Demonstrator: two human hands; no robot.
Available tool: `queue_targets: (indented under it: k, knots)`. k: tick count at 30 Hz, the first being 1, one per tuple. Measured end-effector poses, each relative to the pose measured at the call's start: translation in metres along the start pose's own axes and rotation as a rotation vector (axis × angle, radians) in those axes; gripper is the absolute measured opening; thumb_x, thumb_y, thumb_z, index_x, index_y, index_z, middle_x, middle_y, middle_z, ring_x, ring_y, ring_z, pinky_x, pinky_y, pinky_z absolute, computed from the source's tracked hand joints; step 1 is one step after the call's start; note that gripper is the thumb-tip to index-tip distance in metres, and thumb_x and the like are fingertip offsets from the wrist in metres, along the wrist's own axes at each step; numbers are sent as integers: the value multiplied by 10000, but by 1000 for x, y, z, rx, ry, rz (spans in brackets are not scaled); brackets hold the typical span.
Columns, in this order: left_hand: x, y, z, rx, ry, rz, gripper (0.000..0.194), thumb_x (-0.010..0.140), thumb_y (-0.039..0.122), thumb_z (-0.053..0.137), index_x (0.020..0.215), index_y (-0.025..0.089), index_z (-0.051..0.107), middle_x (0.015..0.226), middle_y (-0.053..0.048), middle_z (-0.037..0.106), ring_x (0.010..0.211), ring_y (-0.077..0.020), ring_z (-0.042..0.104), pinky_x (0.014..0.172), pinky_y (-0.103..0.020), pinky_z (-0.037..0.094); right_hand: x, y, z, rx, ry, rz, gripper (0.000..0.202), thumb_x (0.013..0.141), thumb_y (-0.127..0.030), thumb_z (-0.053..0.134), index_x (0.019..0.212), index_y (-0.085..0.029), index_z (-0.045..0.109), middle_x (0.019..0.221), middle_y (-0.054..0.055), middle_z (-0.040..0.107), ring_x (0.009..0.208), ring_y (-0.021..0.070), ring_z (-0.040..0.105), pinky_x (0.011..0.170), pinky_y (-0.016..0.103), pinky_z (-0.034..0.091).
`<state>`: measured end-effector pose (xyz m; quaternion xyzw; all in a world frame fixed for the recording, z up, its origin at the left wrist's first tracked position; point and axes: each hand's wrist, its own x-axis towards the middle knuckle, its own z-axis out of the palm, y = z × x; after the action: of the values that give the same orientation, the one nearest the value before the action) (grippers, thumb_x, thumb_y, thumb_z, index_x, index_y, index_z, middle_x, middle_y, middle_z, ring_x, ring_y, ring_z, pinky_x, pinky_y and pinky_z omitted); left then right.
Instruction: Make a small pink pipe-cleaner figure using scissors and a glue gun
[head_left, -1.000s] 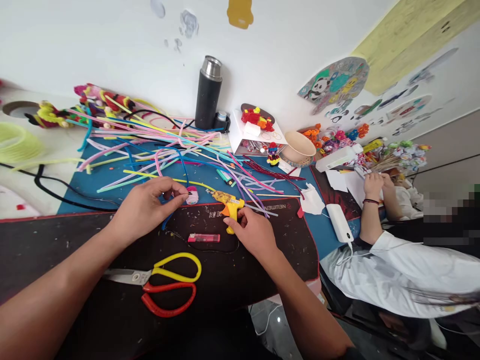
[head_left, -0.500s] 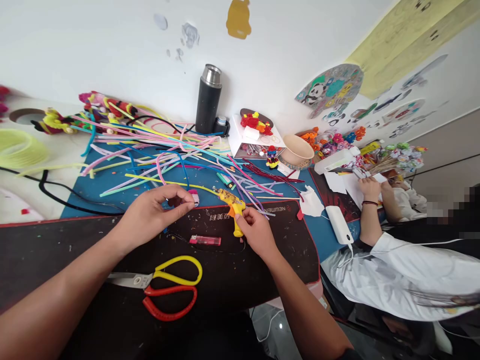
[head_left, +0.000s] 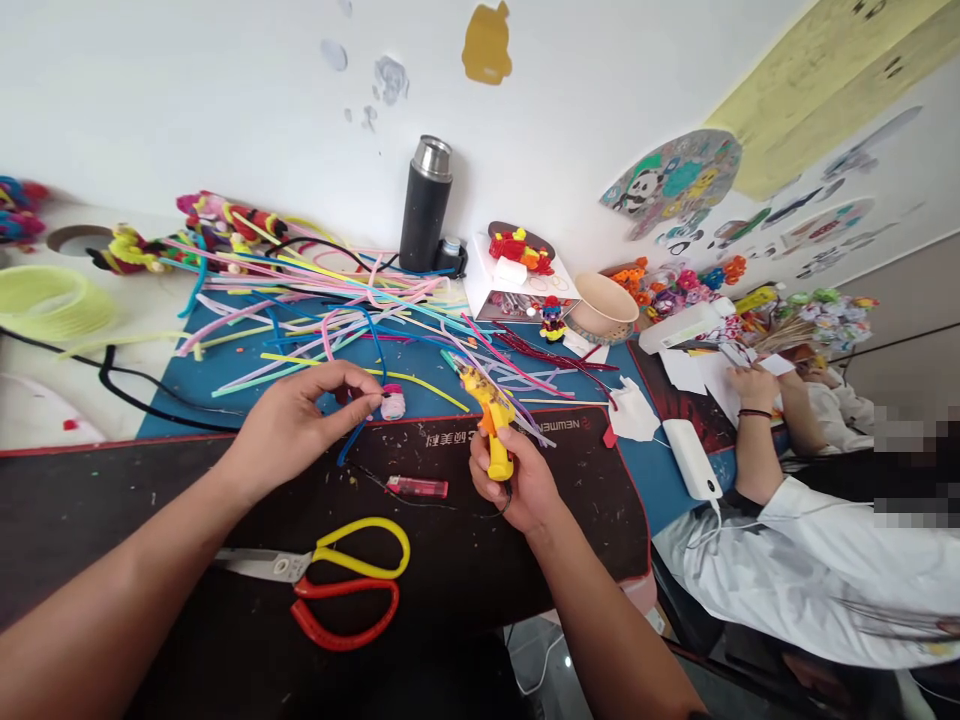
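Thumb and forefinger of my left hand (head_left: pixel 319 425) are pinched on a small pink and white piece (head_left: pixel 392 402), which has a blue pipe cleaner (head_left: pixel 379 350) beside it. My right hand (head_left: pixel 521 478) is wrapped round the handle of a yellow glue gun (head_left: pixel 495 425), whose nozzle points up and to the left. Below, on the dark mat (head_left: pixel 450 560), lie a pink lighter (head_left: pixel 418 487) and scissors (head_left: pixel 300 567) with one yellow and one red handle.
Many coloured pipe cleaners (head_left: pixel 300 290) cover the blue surface. Behind stand a black thermos (head_left: pixel 425 210), a white box (head_left: pixel 487 293) and a beige bowl (head_left: pixel 604 303). At the right are a white power bank (head_left: pixel 691 460) and another person's arm (head_left: pixel 759 445).
The glue gun has turned more upright and moved slightly right in my right hand, now gripped round its handle. The pink and white piece shows more fully at my left fingertips.
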<state>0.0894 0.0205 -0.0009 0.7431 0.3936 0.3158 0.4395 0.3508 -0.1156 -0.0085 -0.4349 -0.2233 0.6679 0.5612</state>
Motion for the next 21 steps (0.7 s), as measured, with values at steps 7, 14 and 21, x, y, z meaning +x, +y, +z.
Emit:
queue_targets:
  k: [7, 14, 21]
  knots:
    - [-1, -3, 1, 62, 116, -37, 269, 974, 504, 710, 971, 241, 766, 1015, -38, 833, 967, -252, 768, 929, -370, 573, 6, 1, 0, -80, -87, -11, 290, 933, -446, 787, 978, -189, 660, 724, -22, 673, 415, 91, 531, 361, 192, 281]
    - [-3, -4, 9, 246, -31, 407, 145, 1064, 276, 629, 1000, 237, 753, 990, -42, 849, 915, -209, 788, 862, -316, 602, 16, -1, 1, -61, -75, -17, 423, 920, -582, 809, 878, -193, 650, 553, -52, 562, 398, 101, 493, 328, 182, 275]
    - [-3, -10, 13, 491, -57, 605, 137, 1100, 176, 602, 1113, 207, 734, 1081, -77, 856, 949, -244, 798, 889, -376, 607, 24, -5, 1, -125, -24, 84, 432, 927, -596, 807, 986, -182, 701, 595, -31, 627, 412, 108, 537, 337, 175, 289]
